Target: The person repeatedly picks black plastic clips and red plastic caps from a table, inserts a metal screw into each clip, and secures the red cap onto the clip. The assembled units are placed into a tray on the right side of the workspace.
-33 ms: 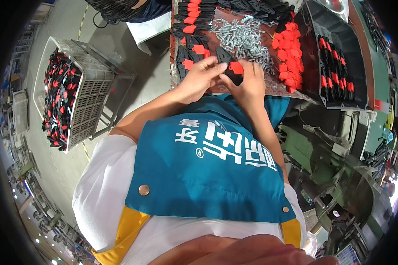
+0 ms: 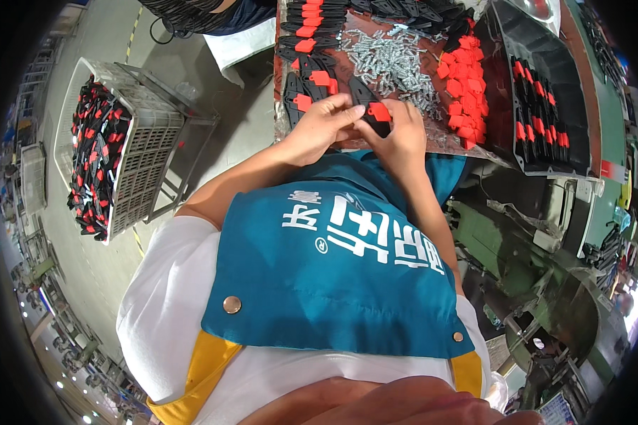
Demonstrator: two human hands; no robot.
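My right hand (image 2: 404,134) pinches a black plastic part with a red tab (image 2: 380,112) between thumb and fingers, at the near edge of the work table. The part's pointed black end slants away to the far left. Close against its left side is my left hand (image 2: 325,124), thumb and fingers pressed together; whatever lies between them is hidden. Just beyond the hands spreads a heap of small silvery metal springs or pins (image 2: 390,67), too small to tell which. Loose red tabs (image 2: 464,92) are piled right of the heap. Black parts with red tabs (image 2: 302,103) lie to its left.
A grey bin (image 2: 567,134) at the right holds rows of black-and-red parts. On the left, a pale plastic crate (image 2: 145,159) full of similar parts rests on a metal stand. Green machinery (image 2: 503,248) stands at the lower right. Part of another person (image 2: 220,18) shows at the top.
The held part and my fingertips have shifted very slightly, the part's pointed end a little nearer. Both hands keep the same grip, and the things around them have not visibly changed.
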